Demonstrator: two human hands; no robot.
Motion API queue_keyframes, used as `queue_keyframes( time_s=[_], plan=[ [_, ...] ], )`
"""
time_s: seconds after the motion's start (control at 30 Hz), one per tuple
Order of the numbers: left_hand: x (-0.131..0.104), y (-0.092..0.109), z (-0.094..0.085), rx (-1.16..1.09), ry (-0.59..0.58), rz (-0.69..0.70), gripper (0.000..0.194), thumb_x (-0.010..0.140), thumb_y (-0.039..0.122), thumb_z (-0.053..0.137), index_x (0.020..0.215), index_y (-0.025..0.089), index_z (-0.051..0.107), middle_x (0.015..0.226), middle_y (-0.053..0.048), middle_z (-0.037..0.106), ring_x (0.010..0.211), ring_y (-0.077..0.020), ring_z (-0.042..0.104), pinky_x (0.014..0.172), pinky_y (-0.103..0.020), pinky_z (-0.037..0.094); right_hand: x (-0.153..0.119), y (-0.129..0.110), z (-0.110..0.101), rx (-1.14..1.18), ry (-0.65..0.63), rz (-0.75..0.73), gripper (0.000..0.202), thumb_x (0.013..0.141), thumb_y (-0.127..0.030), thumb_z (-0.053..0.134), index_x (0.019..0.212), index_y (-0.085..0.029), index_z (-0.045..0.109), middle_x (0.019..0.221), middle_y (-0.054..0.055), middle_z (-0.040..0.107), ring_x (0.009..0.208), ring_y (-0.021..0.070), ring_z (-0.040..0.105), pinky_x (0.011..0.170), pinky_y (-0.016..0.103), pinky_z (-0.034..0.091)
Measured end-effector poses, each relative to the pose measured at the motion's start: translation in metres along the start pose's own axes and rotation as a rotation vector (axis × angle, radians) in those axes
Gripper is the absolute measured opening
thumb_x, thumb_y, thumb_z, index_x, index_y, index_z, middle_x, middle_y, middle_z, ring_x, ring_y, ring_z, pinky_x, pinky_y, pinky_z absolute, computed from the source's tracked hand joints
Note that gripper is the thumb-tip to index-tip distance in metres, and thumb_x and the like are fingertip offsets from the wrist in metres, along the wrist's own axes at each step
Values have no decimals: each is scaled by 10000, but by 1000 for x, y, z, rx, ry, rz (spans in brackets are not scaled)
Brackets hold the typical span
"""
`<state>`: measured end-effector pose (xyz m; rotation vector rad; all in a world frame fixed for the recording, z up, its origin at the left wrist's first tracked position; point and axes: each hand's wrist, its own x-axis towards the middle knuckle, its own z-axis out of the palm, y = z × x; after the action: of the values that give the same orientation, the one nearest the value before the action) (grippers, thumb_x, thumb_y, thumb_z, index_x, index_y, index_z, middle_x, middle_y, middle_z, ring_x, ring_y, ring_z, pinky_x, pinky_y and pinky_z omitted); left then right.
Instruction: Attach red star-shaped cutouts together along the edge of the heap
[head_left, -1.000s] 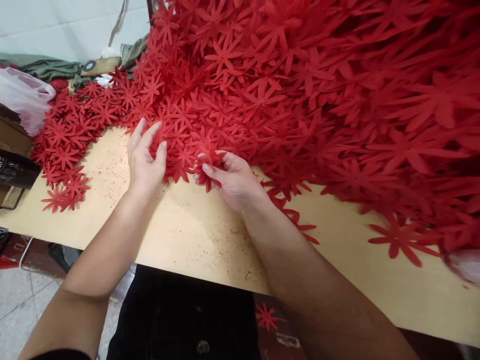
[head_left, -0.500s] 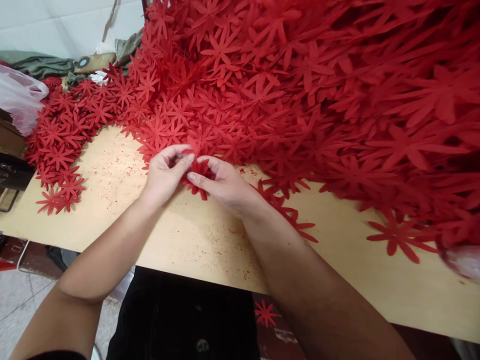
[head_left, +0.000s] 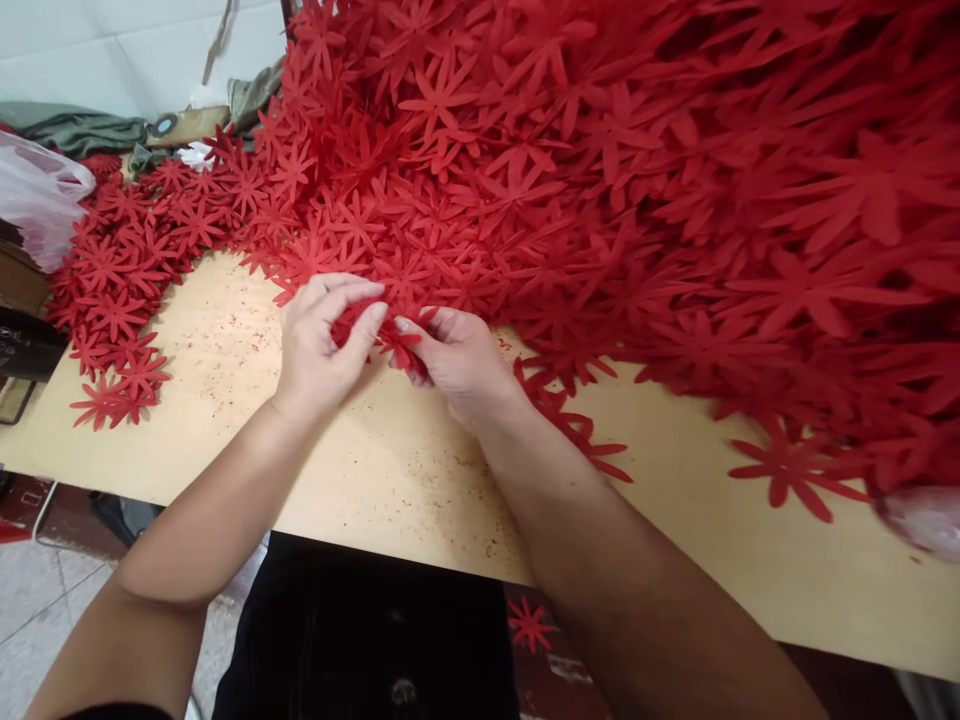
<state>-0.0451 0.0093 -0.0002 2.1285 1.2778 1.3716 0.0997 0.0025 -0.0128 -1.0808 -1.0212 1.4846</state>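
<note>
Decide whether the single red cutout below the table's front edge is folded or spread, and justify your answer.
Spread: the red cutout has narrow petals fanning out around its centre, none visibly folded over.

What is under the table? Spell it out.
Past the near edge of the table, a red flower shows against something dark red. Black clothing and the right forearm cover parts; the tabletop hides whatever is farther back.

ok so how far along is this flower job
Hard to tell. Red bits on the table suggest some is done, perhaps the left heap, though it runs into the big pile. In hand: red flowers in the right hand, left hand close by. Left to do: probably most of that pile.
</note>
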Motion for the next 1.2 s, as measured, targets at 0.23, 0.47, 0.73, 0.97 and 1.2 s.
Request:
queue_keyframes(
  time_s=[0.23, 0.47, 0.73, 0.97, 1.2],
  plan=[
    [-6, 1, 15, -230, -166, -168, 310, 746, 392, 691, 967, 176, 670, 881, -41, 660, 801, -126, 614, 767, -263, 496, 1, 0, -2, -16, 66, -51, 529, 668, -671, 637, 567, -190, 442, 398, -68, 419, 348, 36, 356, 344, 190, 280],
    [2, -7, 15, -527, -77, -506, 110, 788, 184, 628, 892, 180, 593, 701, 28, 625, 540, -71, 570, 548, -209, 490, 5, 4, -4, 146, -70, -1, 374, 685, -484, 738, 747, -205, 496, 549, -77, 517, 450, 43, 468, 428, 179, 386],
    [12, -4, 13, -582, 35, -582, 190, 713, 2, 546, 798, 171, 560, 697, 38, 611, 604, -55, 588, 597, -169, 499, 2, -3, -4, 122, 85, 57, 319, 768, -403, 687, 611, -175, 526, 519, -42, 559, 460, 59, 526, 492, 206, 465],
    [12, 9, 5, -657, -65, -695, 183, 626, 35, 385, 608, 173, 504, 465, 50, 457, 370, -52, 368, 379, -173, 320, 3, -6, -3, 85, 165, 54, 552, 774, -637, 556, 499, -190, 382, 411, -59, 399, 365, 33, 376, 369, 182, 291],
    [8, 4, 6, -694, -163, -604, 218, 776, 199, 539, 577, 190, 451, 443, 67, 369, 383, -43, 308, 388, -192, 263, 4, 2, -5, 150, -4, 15, 395, 734, -571, 653, 772, -227, 463, 560, -65, 522, 484, 89, 550, 448, 218, 428]
  ],
)
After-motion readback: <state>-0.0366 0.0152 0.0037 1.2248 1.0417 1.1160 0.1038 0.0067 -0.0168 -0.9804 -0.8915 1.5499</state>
